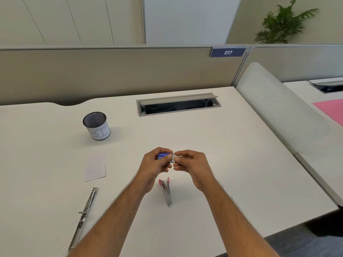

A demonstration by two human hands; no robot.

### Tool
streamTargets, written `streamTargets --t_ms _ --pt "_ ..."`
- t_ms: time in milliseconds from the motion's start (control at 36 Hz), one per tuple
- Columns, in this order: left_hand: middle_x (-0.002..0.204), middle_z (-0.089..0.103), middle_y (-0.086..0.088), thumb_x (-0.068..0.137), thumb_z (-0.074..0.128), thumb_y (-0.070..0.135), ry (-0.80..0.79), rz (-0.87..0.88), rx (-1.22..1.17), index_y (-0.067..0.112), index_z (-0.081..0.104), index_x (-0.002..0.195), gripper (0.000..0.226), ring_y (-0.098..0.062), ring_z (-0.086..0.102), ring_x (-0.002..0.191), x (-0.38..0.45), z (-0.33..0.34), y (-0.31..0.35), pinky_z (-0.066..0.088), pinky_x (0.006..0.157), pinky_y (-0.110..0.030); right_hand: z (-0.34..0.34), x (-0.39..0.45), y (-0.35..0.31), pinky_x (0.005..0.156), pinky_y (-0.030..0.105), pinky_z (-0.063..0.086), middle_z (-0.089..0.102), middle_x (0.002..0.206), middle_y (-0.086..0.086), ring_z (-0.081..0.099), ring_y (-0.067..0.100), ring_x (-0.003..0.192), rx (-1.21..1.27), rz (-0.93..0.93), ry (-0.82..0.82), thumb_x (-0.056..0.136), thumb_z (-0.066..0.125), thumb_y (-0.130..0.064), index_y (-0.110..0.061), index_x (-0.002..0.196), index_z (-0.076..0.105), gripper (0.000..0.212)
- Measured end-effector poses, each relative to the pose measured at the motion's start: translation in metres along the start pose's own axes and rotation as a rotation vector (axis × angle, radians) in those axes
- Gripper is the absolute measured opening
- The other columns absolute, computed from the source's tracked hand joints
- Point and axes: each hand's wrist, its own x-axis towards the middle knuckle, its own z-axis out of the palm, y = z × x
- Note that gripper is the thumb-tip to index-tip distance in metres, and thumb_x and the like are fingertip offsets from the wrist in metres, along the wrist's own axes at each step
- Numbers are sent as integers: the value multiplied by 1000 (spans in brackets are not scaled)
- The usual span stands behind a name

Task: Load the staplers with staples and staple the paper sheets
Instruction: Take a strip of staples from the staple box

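Above the desk's middle, my left hand [155, 163] grips a small blue staple box [163, 156]. My right hand [191, 163] pinches the white inner tray end [173, 158] of that box at its right side. Below my hands a small pink stapler [166, 191] lies on the white desk [232, 164], opened with its metal channel showing. A second stapler [84, 214], all metal and folded out flat, lies at the front left. A small sheet of white paper [95, 166] lies left of my hands.
A mesh pen cup [96, 125] with a white label stands at the back left. A grey cable hatch [178, 103] is set into the desk's rear. A curved divider [278, 108] borders the right side; pink paper [332, 110] lies beyond it.
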Motion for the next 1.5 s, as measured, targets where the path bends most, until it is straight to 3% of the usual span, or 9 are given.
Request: streamTargets --t_ms 194,361,472,694,1500 --pt "82 69 -11 96 71 8 -24 -32 -23 7 75 105 10 -18 62 66 1 4 -2 53 65 -30 -5 -1 3 76 33 60 73 83 21 69 26 71 55 38 0 86 75 2 7 102 72 18" --pt "77 70 -10 96 72 7 -2 -11 10 7 76 104 9 -16 62 63 1 5 -4 52 61 -30 -5 0 3 77 38 63 76 82 22 73 28 70 -90 -19 15 91 71 -4 -5 110 73 19" --pt "76 70 -8 96 71 6 7 -8 -11 6 75 105 10 -18 61 63 1 4 -2 51 61 -30 -6 -1 1 77 37 63 76 83 24 72 27 70 -56 -31 6 93 67 -1 -7 110 74 19" --pt "81 73 -10 94 73 6 14 9 34 8 77 102 9 -22 64 66 2 2 1 55 64 -32 -7 -3 0 78 35 61 76 88 23 72 28 74 -21 -21 -43 91 73 -5 -5 109 76 17" --pt "88 77 -17 92 76 7 8 11 -6 8 78 106 13 -25 72 72 -2 -1 3 62 71 -32 1 0 -5 70 33 61 75 79 22 72 27 68 -63 -1 72 82 79 1 6 94 71 16"
